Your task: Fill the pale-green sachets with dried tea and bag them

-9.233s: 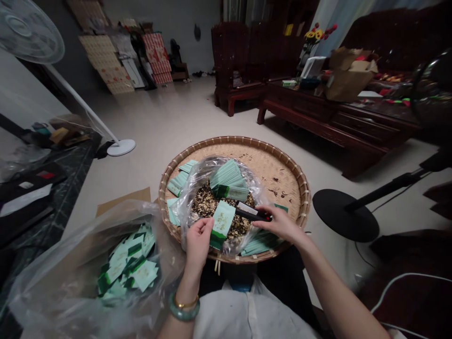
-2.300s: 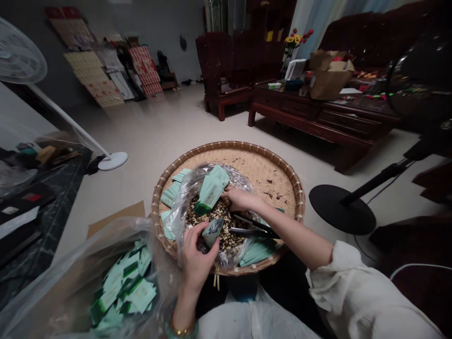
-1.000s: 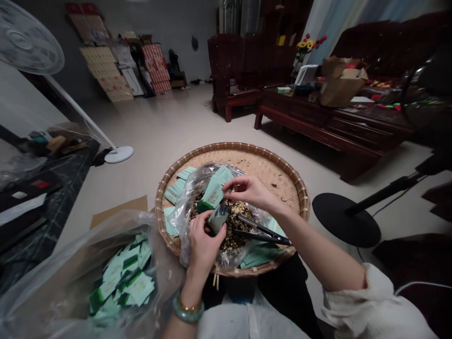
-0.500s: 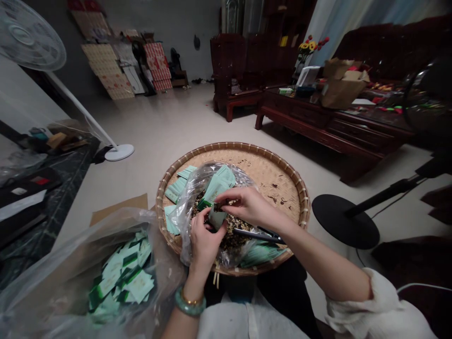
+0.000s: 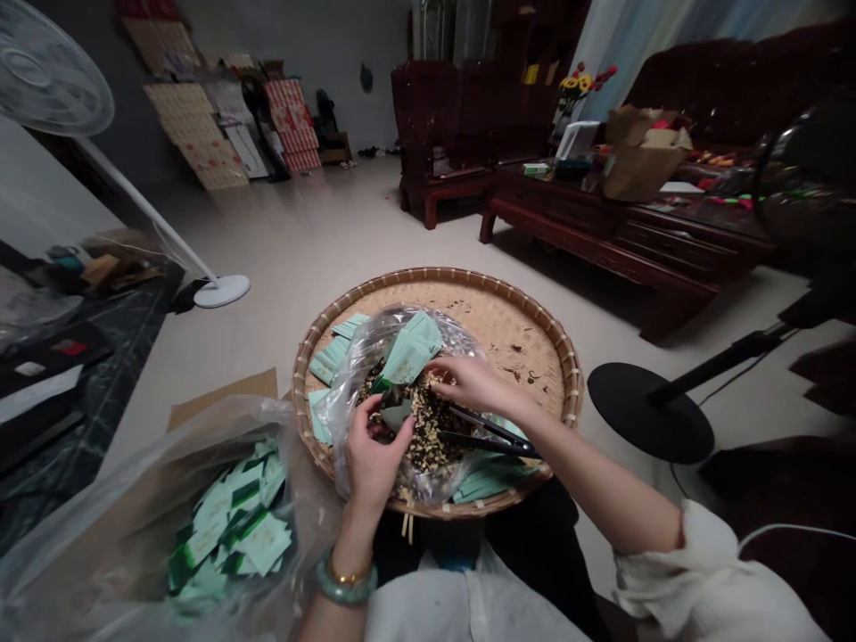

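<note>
My left hand (image 5: 370, 459) is shut on a small pale green packet (image 5: 396, 415), held open-end up over a heap of dried tea-like flakes (image 5: 428, 428). My right hand (image 5: 468, 383) reaches over that heap, its fingertips bunched at the edge; whether they pinch any flakes is too small to tell. Black tongs (image 5: 488, 432) lie just below my right hand, apart from my palm. The heap sits in a clear plastic bag (image 5: 344, 419) on a round woven bamboo tray (image 5: 508, 330). A stack of green packets (image 5: 407, 355) leans inside the bag.
Loose green packets (image 5: 331, 361) lie on the tray. At lower left, a plastic bag (image 5: 231, 544) holds several printed packets. A black round stand base (image 5: 652, 423) is on the floor at right. Dark wooden furniture (image 5: 602, 214) stands behind.
My right hand has drawn back from the packet's mouth to the heap. The left hand has dropped slightly with the packet, and the tongs show fully again.
</note>
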